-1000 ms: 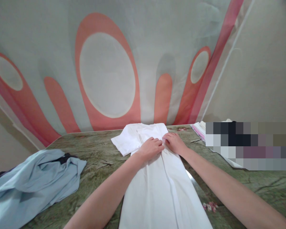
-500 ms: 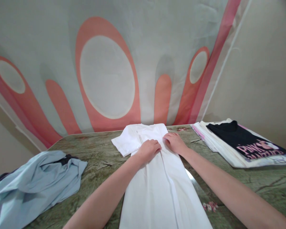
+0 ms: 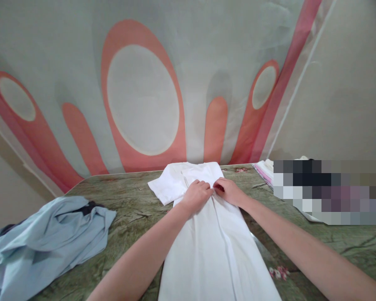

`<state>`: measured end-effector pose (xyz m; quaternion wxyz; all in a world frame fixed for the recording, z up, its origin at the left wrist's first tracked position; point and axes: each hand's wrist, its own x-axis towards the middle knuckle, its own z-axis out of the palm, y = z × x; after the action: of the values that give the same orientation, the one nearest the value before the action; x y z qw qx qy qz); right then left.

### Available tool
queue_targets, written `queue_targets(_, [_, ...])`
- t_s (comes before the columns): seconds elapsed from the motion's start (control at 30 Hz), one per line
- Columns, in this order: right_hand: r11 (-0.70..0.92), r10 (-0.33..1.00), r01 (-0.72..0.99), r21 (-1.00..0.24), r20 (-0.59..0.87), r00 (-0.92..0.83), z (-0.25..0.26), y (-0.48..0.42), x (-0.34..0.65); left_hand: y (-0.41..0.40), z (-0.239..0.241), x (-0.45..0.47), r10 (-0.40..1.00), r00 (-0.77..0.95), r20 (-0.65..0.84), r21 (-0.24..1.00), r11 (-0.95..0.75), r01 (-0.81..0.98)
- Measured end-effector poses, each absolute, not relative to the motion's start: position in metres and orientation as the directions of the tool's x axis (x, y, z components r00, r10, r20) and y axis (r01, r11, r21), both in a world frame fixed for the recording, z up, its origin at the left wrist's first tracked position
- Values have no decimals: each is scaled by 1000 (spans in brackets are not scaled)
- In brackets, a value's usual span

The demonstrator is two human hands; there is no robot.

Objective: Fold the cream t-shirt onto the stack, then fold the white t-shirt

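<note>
A long white short-sleeved shirt [image 3: 203, 251] lies lengthwise before me, its collar end at the table's far edge and one sleeve spread to the left. Near its upper middle, my left hand [image 3: 198, 194] rests on the cloth with the fingers bent down, closed on the fabric. Just beside it, my right hand [image 3: 228, 191] is curled and pinches the shirt's cloth close to the centre line. The fingertips of both hands nearly meet. Parts of the shirt under the hands are hidden.
A crumpled light-blue garment [image 3: 50, 242] with dark cloth beneath lies at the left. On the right is a stack of folded clothes [image 3: 263, 169], largely blurred out by pixel blocks. The wood-patterned table [image 3: 128, 209] ends at a wall covering [image 3: 197, 83] with orange shapes.
My right hand has shifted left from the shirt's right side to its middle, close to my left hand. The left hand has stayed nearly in place.
</note>
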<state>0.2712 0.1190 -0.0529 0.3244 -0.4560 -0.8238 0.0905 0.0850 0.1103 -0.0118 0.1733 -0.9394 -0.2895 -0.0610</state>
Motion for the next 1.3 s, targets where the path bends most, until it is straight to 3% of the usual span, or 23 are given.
queue_targets(0.27, [554, 833, 641, -532, 366, -415, -46, 119, 276, 113, -13, 85, 545, 804, 239, -321, -737, 595])
queue_targets(0.7, [543, 839, 633, -552, 328, -434, -51, 122, 278, 115, -18, 86, 592, 779, 207, -288, -724, 626])
queue_targets(0.93, [527, 848, 645, -554, 300, -437, -51, 122, 277, 122, -21, 72, 652, 726, 217, 4, -745, 667])
queue_targets(1.03, [508, 861, 665, -547, 300, -411, -50, 121, 274, 124, -21, 68, 682, 708, 182, 61, -727, 684])
queue_targets(1.3, [487, 873, 677, -552, 289, -392, -51, 120, 271, 127, -18, 64, 748, 645, 157, -119, -634, 764])
